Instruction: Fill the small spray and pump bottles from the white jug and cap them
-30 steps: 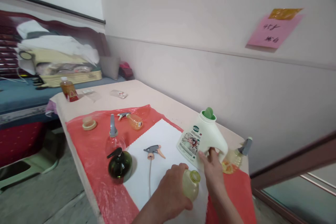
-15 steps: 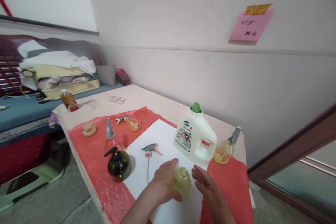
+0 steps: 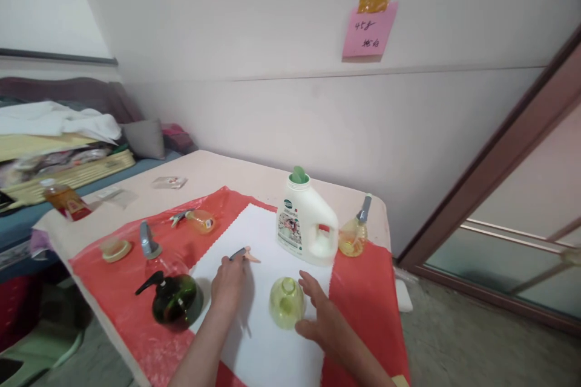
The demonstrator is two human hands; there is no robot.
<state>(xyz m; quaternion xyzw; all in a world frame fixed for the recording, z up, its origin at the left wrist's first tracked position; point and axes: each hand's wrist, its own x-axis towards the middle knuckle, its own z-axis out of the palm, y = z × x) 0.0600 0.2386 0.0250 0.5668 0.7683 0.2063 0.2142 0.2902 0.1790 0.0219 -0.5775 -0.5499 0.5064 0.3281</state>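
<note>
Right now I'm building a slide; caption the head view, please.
Left hand at a trigger spray head, right hand beside an uncapped yellow-green bottle on a white sheet.

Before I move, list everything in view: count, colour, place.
table: 1, pinkish, centre
sheet: 1, red, on table
paper: 1, white, on sheet
flask: 1, pale green, on paper
jug: 1, whitish, beyond flask
spray head: 1, grey, peach, left of flask
pump bottle: 1, dark green, left
spray bottles: 3, clear, orange, yellow, around paper
cap: 1, cream, sheet's left
capped bottle: 1, amber, far left
packets: 2, clear, far left
bed: 1, blue, left
stool: 1, red top, left
note: 1, pink, on wall
door: 1, brown, right
left hand: 1, bare, at spray head
right hand: 1, bare, beside flask
</note>
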